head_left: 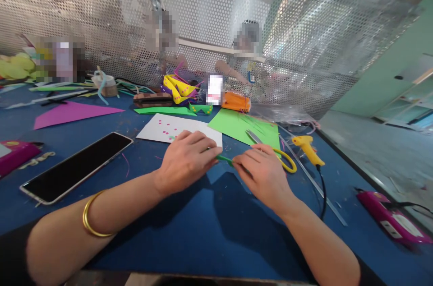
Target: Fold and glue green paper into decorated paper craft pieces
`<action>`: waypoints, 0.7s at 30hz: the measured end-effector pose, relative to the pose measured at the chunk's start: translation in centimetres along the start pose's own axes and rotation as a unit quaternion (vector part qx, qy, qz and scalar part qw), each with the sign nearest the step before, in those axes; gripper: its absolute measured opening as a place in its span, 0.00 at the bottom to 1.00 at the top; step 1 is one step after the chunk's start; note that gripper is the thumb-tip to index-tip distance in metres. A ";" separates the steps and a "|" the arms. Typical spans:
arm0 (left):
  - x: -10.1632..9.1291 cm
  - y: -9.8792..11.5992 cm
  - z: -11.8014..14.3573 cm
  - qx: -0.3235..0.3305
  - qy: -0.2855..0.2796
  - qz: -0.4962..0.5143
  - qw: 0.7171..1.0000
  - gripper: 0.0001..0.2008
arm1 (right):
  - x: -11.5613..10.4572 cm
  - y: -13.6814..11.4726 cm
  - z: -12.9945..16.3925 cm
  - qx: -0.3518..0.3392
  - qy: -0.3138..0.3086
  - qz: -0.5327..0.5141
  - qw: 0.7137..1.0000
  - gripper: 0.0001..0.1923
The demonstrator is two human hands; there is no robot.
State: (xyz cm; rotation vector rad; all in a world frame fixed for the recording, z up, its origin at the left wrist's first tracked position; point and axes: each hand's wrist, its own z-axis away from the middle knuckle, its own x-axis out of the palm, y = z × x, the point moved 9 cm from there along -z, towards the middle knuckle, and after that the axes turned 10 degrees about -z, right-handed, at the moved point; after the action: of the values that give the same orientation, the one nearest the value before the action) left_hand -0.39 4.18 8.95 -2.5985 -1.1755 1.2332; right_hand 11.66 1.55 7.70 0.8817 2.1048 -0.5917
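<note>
Near edge: the person's left hand [185, 159] and right hand [264, 177] meet over the blue counter [209, 232], both w/ fingers pinching a thin green strip [224, 159] held between them, just above the counter top. Left wrist has 1 gold bangle [89, 220].

Risks, as a guess: the strip looks flimsy, so pulling the hands apart or twisting unevenly could tear or crease it. The scissors [277, 153] lie touching the right hand, blades toward the green paper; a careless sweep could nick a finger or knock them. The glue gun [307, 148], cord trailing near the right forearm, could snag and drag; can't tell if it's hot. The phone [76, 166] sits near the left elbow, so a nudge may shove it.

Count, near to far: 2 hands, 1 strip, 1 phone, 1 pr scissors, 1 glue gun, 2 pink boxes (left edge [15, 153], right edge [392, 218]), 1 white sheet w/ pink dots [169, 128], 1 green sheet [237, 126], 1 purple triangle [72, 112], 1 orange pouch [236, 102]. Behind the mesh screen [304, 29], 2 other people, blurred.
</note>
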 end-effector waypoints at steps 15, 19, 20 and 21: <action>0.8 -1.4 -0.1 -0.048 -0.053 0.057 0.996 0.08 | -1.2 1.3 0.3 0.044 0.015 0.011 0.999 0.09; 0.6 -0.7 -0.2 -0.038 -0.042 0.085 0.995 0.10 | -0.9 0.7 0.3 0.038 0.005 0.000 0.999 0.09; 0.7 -0.6 -0.2 -0.038 -0.048 0.089 0.994 0.10 | -0.8 0.7 0.3 0.037 0.004 -0.005 0.999 0.09; 0.8 -0.6 -0.2 -0.038 -0.057 0.094 0.993 0.11 | -0.7 0.8 0.3 0.038 0.003 -0.014 0.999 0.08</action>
State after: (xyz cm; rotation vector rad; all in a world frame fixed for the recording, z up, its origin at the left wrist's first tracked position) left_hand -0.29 5.20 8.71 -2.7835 -1.0337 1.4156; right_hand 12.71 1.62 7.94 0.8987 2.1155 -0.6881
